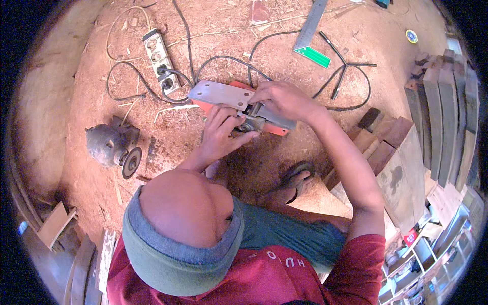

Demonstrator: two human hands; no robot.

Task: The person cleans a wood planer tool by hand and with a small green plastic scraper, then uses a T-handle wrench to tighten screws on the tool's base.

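An electric hand planer (218, 94) with an orange-red body lies with its flat metal sole facing up. My left hand (222, 128) grips its near side, with fingers over the sole's edge and the thumb beside a round dark part near the middle. From the right, my right hand (284, 99) reaches over the sole, its fingers bent together at the gap where the cutter drum sits. Whatever those fingertips pinch is too small and covered to make out. Beyond lies a black three-armed wrench (345, 65), near a try square (312, 51) with a green handle.
A power strip (160, 61) with plugged-in cords lies at the far left. Left of my hands stands a motor (109, 145) with a disc. Dark cables loop across the shaving-strewn floor (223, 35). Wooden boards (442, 112) are stacked at right, with wood blocks (378, 134) closer in.
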